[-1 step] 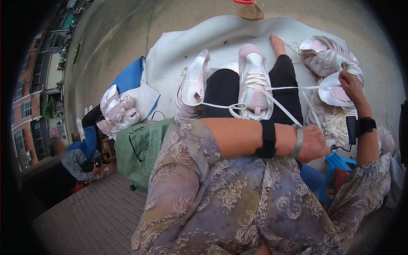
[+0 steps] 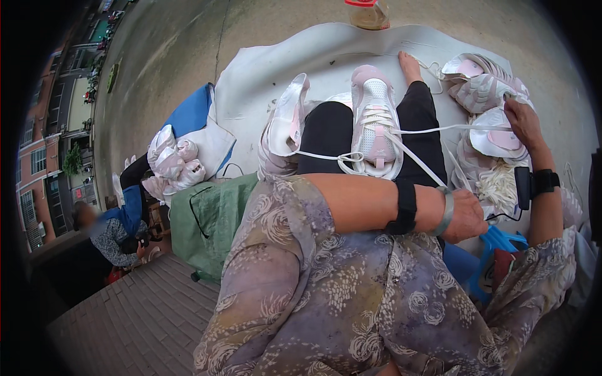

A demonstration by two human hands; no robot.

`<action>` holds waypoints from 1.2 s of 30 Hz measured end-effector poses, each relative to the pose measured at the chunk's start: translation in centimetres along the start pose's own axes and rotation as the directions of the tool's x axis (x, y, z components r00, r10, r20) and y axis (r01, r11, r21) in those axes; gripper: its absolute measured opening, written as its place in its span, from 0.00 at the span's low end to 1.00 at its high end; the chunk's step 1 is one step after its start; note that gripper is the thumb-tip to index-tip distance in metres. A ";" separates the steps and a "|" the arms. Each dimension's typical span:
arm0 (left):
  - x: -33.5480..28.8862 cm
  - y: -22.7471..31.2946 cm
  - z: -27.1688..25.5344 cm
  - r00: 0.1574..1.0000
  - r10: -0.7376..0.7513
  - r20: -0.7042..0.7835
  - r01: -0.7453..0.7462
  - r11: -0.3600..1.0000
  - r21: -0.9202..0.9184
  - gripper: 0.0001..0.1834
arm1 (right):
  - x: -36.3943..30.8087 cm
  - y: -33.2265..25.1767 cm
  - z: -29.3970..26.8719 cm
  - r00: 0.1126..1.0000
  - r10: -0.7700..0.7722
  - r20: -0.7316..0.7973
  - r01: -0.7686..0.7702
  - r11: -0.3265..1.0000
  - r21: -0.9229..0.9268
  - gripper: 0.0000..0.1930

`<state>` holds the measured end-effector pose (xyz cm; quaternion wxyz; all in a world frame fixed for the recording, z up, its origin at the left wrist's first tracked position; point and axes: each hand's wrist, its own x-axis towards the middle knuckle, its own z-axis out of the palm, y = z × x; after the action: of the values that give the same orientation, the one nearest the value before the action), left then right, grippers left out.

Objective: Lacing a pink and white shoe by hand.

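Note:
A pink-and-white sneaker upper (image 2: 376, 119) lies between my black-trousered legs, its toe away from me, partly threaded with white laces. My right hand (image 2: 525, 122), raised at the right, is closed on one white shoelace (image 2: 451, 128) stretched taut from the upper. My left hand (image 2: 465, 216) reaches across my body with its fingers curled. A second white lace (image 2: 419, 160) runs from the upper to behind that wrist; its end there is hidden. Left of my leg stands a nested stack of similar uppers (image 2: 285, 131), with a looped lace between it and the middle one.
More uppers (image 2: 492, 94) pile up at the right, beside a bundle of white laces (image 2: 498, 187). A blue plastic stool (image 2: 486, 269) stands near my right arm. At left are a green bag (image 2: 210, 219), bundled uppers (image 2: 175, 160) and another seated person (image 2: 116, 235). A red-lidded jar (image 2: 368, 15) stands beyond the white sheet (image 2: 251, 88).
My right hand has shifted slightly outward to the right with its lace. My left forearm and hand have slid a little to the right.

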<state>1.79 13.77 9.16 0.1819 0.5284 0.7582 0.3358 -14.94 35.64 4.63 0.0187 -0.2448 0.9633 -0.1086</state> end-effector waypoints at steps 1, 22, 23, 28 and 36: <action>0.9 0.1 0.7 0.993 0.045 0.108 -0.048 0.999 0.022 0.12 | 1.3 -0.2 -1.4 0.998 -0.051 -0.022 0.051 0.998 -0.021 0.07; -17.5 -7.3 -3.3 0.662 -0.360 -0.658 0.575 0.807 0.138 0.08 | -1.5 -24.1 6.8 0.923 -0.272 -0.274 0.365 0.844 0.392 0.06; -17.5 -7.3 -3.2 0.655 -0.361 -0.663 0.577 0.806 0.131 0.08 | -1.4 -24.3 7.0 0.920 -0.306 -0.245 0.368 0.889 0.272 0.06; -16.6 -8.2 -2.7 0.681 -0.324 -0.656 0.591 0.773 0.231 0.12 | -0.7 -23.5 5.9 0.898 -0.406 -0.173 0.429 0.893 0.135 0.05; -16.2 -8.5 -2.1 0.673 -0.381 -0.634 0.622 0.755 0.207 0.13 | -0.5 -23.3 7.2 0.902 -0.354 -0.246 0.389 0.915 0.109 0.06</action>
<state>0.76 -3.71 3.44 -0.0735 0.1975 0.9467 0.2435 -2.99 14.48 2.66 -0.0905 -0.4085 0.8834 -0.2112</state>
